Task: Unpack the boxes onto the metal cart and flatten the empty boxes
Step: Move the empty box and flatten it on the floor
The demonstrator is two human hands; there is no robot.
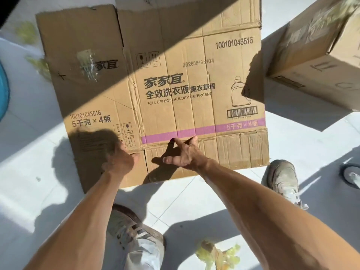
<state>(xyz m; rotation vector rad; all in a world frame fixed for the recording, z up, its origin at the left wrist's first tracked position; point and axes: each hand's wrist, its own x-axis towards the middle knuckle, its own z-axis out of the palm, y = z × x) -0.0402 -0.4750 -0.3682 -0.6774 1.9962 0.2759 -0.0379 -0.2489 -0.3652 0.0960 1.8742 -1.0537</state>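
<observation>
A flattened brown laundry-detergent box lies printed side up on the pale tiled floor, half in sun and half in shadow. My right hand hovers over its near flap with fingers spread and holds nothing. My left hand is just above the box's near left flap, blurred, with loosely curled fingers and nothing in it. A second brown box, still set up as a box, stands at the upper right, partly out of view.
A cart caster wheel shows at the right edge. Crumpled yellowish tape lies on the floor near my feet, with more scraps at the upper left. A blue object pokes in at the left edge. My shoes stand just below the box.
</observation>
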